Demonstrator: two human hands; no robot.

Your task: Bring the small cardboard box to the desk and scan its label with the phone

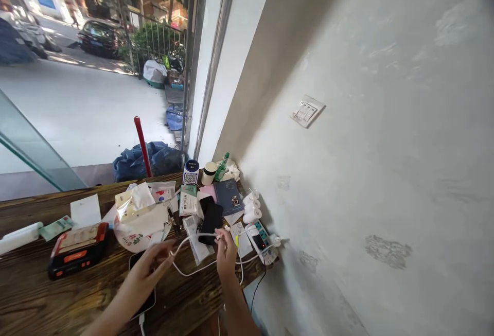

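My left hand point(148, 269) reaches over a black phone point(144, 302) lying on the dark wooden table point(46, 300), with its fingertips pinching a white cable point(189, 271). My right hand point(226, 253) grips the same white cable farther along, close to a black power bank point(211, 222). The cable loops between both hands and runs right to a white power strip point(262, 241) at the table's corner. Another white lead leaves the phone's near end.
A black and orange case point(77, 253), a tissue pack point(137, 205), papers, a dark blue booklet point(228, 196), a QR stand point(190, 172), a white cup, a green bottle point(222, 167) and white chargers crowd the table. A white wall with a switch point(307, 111) stands right; window behind.
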